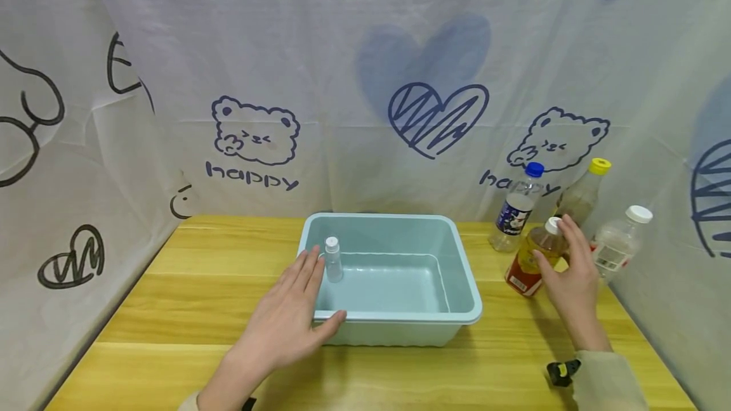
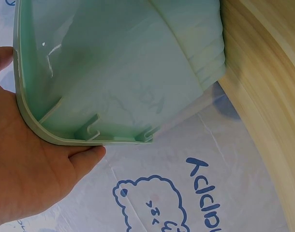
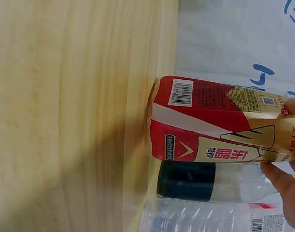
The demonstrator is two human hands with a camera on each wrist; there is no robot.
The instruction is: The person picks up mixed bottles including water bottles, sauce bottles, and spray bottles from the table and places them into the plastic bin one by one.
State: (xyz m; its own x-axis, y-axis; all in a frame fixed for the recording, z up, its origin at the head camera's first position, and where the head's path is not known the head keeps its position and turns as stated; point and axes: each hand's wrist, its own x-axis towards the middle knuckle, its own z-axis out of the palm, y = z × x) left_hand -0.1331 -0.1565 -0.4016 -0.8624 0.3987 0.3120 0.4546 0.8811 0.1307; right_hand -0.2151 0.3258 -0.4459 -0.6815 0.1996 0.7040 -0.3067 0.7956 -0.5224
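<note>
My left hand (image 1: 288, 316) lies at the front left corner of a pale green plastic basin (image 1: 394, 317), fingers straight along the left rim and thumb on the front rim. In the left wrist view, the palm meets the rim's outer edge. Inside the basin, at its left, stands a small clear bottle (image 1: 333, 262) with a white cap. My right hand (image 1: 573, 278) holds a red-and-gold drink bottle (image 1: 526, 266) by its upper part, thumb and fingers on opposite sides. This bottle is upright, white cap on top; the right wrist view shows its label (image 3: 200, 121).
Behind and beside the held bottle stand a blue-capped bottle (image 1: 514, 214), a yellow-capped bottle (image 1: 582, 195) and a white-capped clear bottle (image 1: 617, 246). A printed cloth (image 1: 342, 113) hangs behind the wooden table (image 1: 228, 271) and along both sides.
</note>
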